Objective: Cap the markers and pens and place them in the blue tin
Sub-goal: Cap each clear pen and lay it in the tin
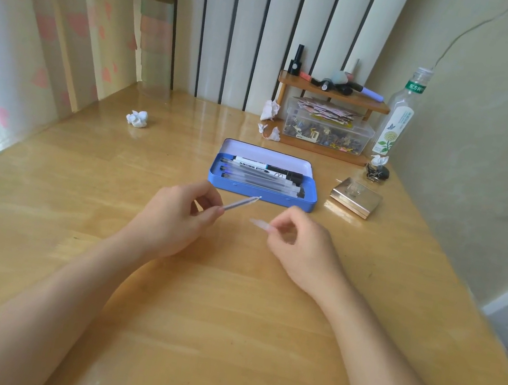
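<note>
The blue tin lies open on the wooden desk, its lid tipped back. Inside it lie capped markers and several clear pens. Just in front of the tin, my left hand pinches an uncapped pen, tip pointing up and to the right. My right hand holds a clear pen cap, blurred, a short gap to the right of and below the pen tip. Pen and cap are apart.
A small gold box sits right of the tin. Behind stand a clear storage box, a wooden shelf with small bottles, and a plastic bottle. Crumpled tissues lie at the back left.
</note>
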